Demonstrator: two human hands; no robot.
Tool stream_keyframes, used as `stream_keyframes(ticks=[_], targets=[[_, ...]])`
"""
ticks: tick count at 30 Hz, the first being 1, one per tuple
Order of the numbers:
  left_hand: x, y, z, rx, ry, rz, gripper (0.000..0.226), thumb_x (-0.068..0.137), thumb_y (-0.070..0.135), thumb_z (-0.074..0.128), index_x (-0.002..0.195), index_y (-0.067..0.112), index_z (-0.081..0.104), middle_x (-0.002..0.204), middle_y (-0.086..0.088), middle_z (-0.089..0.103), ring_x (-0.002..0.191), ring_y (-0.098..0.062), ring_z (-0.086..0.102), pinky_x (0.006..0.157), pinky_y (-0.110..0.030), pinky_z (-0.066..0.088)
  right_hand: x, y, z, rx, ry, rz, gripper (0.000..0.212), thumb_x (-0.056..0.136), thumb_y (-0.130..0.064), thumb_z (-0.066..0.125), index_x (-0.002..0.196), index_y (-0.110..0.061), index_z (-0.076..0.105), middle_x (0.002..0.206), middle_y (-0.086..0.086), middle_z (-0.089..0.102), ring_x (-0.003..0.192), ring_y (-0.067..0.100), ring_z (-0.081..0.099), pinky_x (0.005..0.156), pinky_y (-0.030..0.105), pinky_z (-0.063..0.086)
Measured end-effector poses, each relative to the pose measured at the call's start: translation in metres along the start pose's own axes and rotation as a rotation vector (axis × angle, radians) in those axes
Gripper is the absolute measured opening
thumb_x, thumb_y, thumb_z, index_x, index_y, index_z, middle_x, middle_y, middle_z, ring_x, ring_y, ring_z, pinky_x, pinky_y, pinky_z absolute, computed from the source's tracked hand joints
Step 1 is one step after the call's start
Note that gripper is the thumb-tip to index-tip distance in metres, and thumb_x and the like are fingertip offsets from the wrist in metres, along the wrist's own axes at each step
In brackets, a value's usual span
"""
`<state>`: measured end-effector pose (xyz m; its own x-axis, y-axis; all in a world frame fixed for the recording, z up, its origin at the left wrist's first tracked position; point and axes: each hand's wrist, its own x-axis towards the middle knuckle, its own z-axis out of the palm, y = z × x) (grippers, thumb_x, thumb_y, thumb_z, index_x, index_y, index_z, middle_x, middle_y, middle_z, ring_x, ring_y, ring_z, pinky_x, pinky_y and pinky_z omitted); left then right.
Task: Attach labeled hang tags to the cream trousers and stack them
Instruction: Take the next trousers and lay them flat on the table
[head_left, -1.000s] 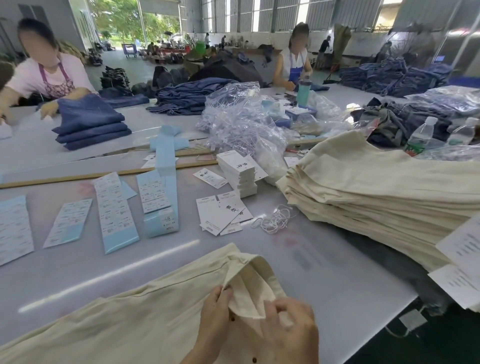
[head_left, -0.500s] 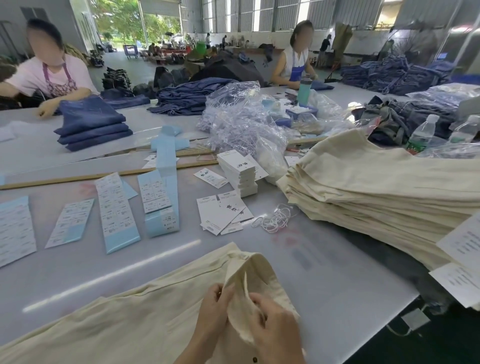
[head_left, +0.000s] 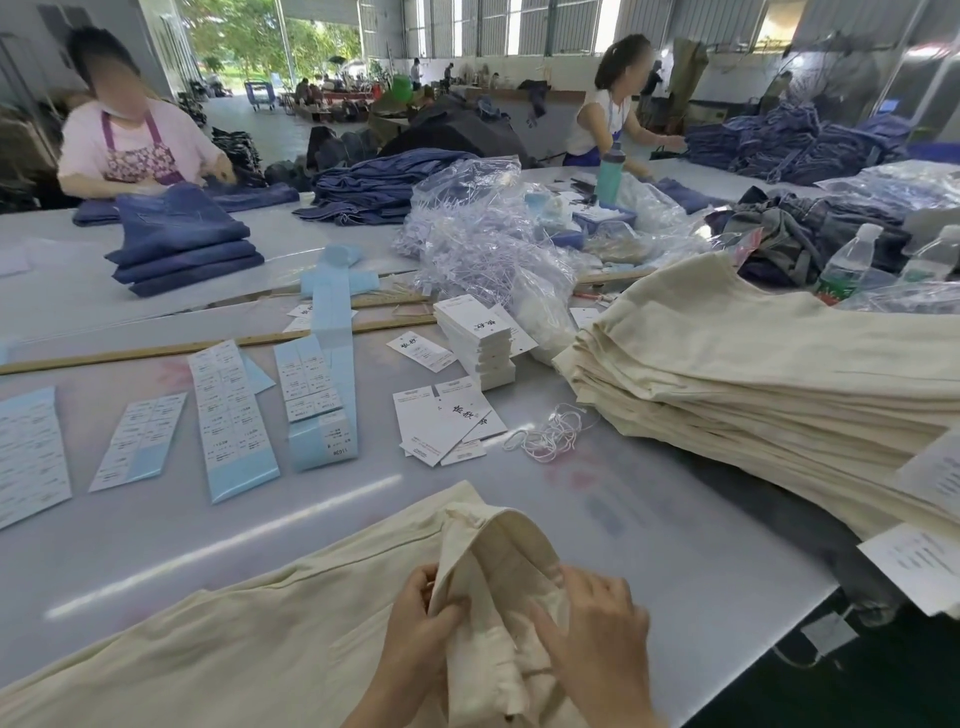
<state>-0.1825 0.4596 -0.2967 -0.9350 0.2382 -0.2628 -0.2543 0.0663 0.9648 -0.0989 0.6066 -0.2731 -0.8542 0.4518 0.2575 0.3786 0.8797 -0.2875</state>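
The left hand (head_left: 415, 623) and right hand (head_left: 592, 639) each pinched the waistband of cream cotton trousers (head_left: 249, 654) lying on the grey tabletop (head_left: 649, 519). No tag looked attached yet; white card hang tags (head_left: 447, 421) waited beyond, near a tall stack of folded cream trousers (head_left: 753, 374).

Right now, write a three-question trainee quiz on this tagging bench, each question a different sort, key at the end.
1. True or false: both hands grip the waistband of the cream trousers.
2. The white strings lie: A) on the stack of hang tags, B) on the table between the loose hang tags and the cream trouser stack, C) in the left hand.
3. Fill in: the label sheets have a light ____ backing.

Key: 1 true; 2 B; 3 blue.
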Motion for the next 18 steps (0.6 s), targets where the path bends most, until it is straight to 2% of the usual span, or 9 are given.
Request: stream_keyframes(ticks=[2,4,5,6,9,11,14,16,18], targets=[[0.001,-0.001,0.000,-0.023,0.002,-0.002,0.035,0.053,0.011,0.061,0.088,0.007,0.061,0.067,0.001,0.067,0.058,-0.008,0.063,0.052,-0.017,0.049,0.005,-0.003,0.000,-0.145,-0.100,0.113,0.058,0.069,-0.070,0.063,0.114,-0.033,0.061,0.110,-0.010,0.062,0.109,0.018,0.053,0.081,0.036,0.040],[0.000,0.000,0.001,-0.013,0.009,0.003,0.034,0.053,0.011,0.059,0.087,0.007,0.061,0.069,-0.001,0.066,0.060,-0.010,0.063,0.052,-0.017,0.049,0.001,-0.006,0.002,-0.067,-0.114,0.133,0.049,0.043,-0.058,0.086,0.079,-0.027,0.072,0.078,-0.004,0.066,0.082,0.025,0.063,0.067,0.038,0.043],[0.000,0.000,0.001,0.002,0.012,0.012,0.033,0.054,0.012,0.059,0.086,0.008,0.061,0.071,-0.002,0.066,0.061,-0.011,0.062,0.052,-0.017,0.048,-0.004,-0.003,0.006,-0.022,-0.012,0.099,0.045,0.027,-0.045,0.093,0.058,-0.023,0.069,0.059,-0.003,0.061,0.064,0.027,0.062,0.058,0.037,0.044],[-0.001,0.001,0.002,0.022,0.016,0.025,0.031,0.054,0.012,0.059,0.085,0.009,0.061,0.073,-0.003,0.066,0.063,-0.013,0.061,0.052,-0.016,0.048,-0.007,-0.003,0.009,0.014,0.130,0.067,0.041,0.023,-0.036,0.093,0.048,-0.023,0.064,0.051,-0.004,0.057,0.058,0.026,0.059,0.056,0.035,0.042],[-0.002,0.001,0.004,0.077,0.041,0.061,0.015,0.073,0.004,0.067,0.083,0.013,0.060,0.076,-0.004,0.065,0.067,-0.015,0.060,0.053,-0.015,0.045,-0.015,-0.017,0.016,0.014,0.435,-0.145,0.011,0.054,-0.021,0.065,0.044,-0.022,0.058,0.050,-0.005,0.053,0.067,0.019,0.043,0.063,0.031,0.029],[-0.004,0.001,0.005,0.107,0.052,0.083,0.015,0.079,0.005,0.071,0.082,0.013,0.059,0.074,-0.002,0.064,0.066,-0.012,0.060,0.053,-0.012,0.043,-0.023,-0.026,0.020,0.040,0.554,-0.247,0.017,0.061,-0.010,0.059,0.046,-0.018,0.058,0.049,-0.004,0.048,0.063,0.018,0.039,0.061,0.030,0.028],[-0.007,0.003,0.007,0.148,0.047,0.101,0.030,0.069,0.017,0.082,0.086,0.013,0.058,0.071,0.003,0.065,0.059,0.000,0.060,0.052,-0.009,0.043,-0.030,-0.032,0.023,-0.058,0.613,-0.407,0.019,0.058,0.000,0.066,0.052,-0.017,0.064,0.050,-0.003,0.048,0.063,0.015,0.040,0.056,0.030,0.031],[-0.006,0.004,0.008,0.163,0.048,0.077,0.037,0.065,0.014,0.085,0.088,0.015,0.056,0.075,0.001,0.066,0.062,-0.003,0.061,0.053,-0.009,0.043,-0.030,-0.031,0.025,-0.058,0.636,-0.449,0.026,0.070,-0.003,0.060,0.050,-0.018,0.064,0.049,-0.005,0.049,0.063,0.012,0.041,0.056,0.030,0.032],[-0.004,0.003,0.007,0.168,0.049,0.053,0.034,0.067,0.008,0.081,0.087,0.016,0.055,0.077,-0.001,0.066,0.066,-0.007,0.062,0.053,-0.009,0.042,-0.029,-0.031,0.022,-0.013,0.626,-0.439,0.046,0.086,-0.011,0.044,0.044,-0.021,0.061,0.045,-0.009,0.047,0.064,0.008,0.038,0.059,0.030,0.029]])
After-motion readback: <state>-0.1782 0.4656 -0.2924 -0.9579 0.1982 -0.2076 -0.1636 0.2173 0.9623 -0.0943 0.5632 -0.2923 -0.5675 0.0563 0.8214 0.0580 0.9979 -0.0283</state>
